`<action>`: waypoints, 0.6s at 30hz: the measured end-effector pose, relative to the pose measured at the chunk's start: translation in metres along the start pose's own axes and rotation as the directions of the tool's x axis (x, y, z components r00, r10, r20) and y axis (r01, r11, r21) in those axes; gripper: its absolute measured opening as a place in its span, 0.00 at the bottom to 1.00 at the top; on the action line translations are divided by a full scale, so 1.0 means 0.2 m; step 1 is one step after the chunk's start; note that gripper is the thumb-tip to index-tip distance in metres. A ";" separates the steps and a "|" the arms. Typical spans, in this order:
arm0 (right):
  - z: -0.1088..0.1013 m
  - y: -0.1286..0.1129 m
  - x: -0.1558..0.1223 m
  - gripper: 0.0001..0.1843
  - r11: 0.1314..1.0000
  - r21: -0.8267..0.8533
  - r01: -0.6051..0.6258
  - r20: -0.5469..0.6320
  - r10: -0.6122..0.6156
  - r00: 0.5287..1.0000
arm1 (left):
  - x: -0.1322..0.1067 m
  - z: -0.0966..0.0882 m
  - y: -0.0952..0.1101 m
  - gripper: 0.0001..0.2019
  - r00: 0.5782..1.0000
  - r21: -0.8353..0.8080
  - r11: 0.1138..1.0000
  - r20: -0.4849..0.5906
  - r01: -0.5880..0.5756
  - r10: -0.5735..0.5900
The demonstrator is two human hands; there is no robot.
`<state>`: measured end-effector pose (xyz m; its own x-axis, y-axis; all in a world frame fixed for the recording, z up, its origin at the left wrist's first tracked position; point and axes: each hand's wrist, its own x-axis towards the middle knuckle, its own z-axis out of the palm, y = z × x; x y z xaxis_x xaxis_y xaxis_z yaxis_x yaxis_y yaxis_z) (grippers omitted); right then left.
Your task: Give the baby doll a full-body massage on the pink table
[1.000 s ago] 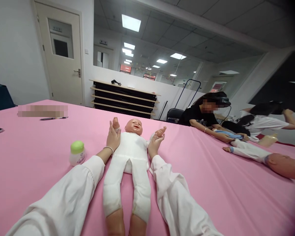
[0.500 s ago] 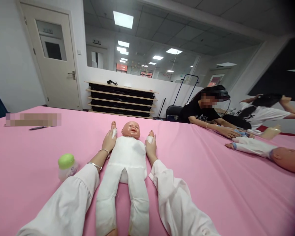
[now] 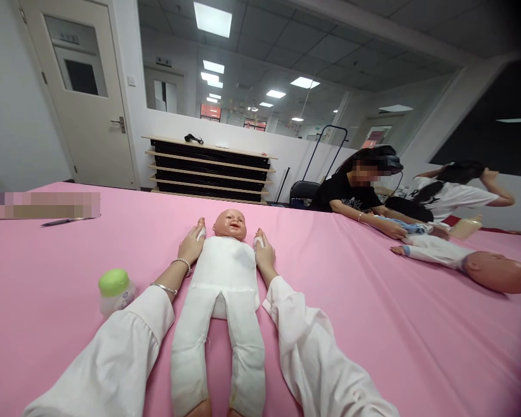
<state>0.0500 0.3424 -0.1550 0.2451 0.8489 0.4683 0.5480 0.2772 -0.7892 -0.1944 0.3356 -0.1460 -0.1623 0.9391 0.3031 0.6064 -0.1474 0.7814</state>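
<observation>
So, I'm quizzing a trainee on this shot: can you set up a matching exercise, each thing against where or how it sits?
Things:
1. Left hand
2. Right hand
3. Green-capped bottle
4. Pen

Places and states:
A. Lying by the blurred patch at the far edge of the pink table
B. Standing just left of the left forearm
C. At the doll, no bracelet showing
D. At the doll, with bracelets on the arm

Pairs: 1-D, 2-C, 3-B, 4-A

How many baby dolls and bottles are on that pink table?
Baby dolls: 2 (near doll, far-right doll)
Bottles: 2 (green-capped bottle, cream-coloured bottle)
Total: 4
</observation>
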 end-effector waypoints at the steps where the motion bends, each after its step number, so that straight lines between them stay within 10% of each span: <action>1: 0.00 0.00 0.00 0.26 0.999 -0.030 -0.030 0.008 0.030 1.000 | 0.00 0.00 0.00 0.24 1.000 0.010 1.000 0.006 -0.001 0.001; 18: -0.01 0.00 -0.01 0.26 0.992 0.096 -0.080 0.045 0.076 0.996 | -0.02 -0.01 0.01 0.25 1.000 0.018 1.000 0.010 -0.012 0.011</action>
<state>0.0503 0.3405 -0.1545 0.2498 0.8867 0.3891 0.4473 0.2507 -0.8585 -0.1941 0.3305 -0.1436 -0.1473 0.9405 0.3062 0.6223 -0.1526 0.7678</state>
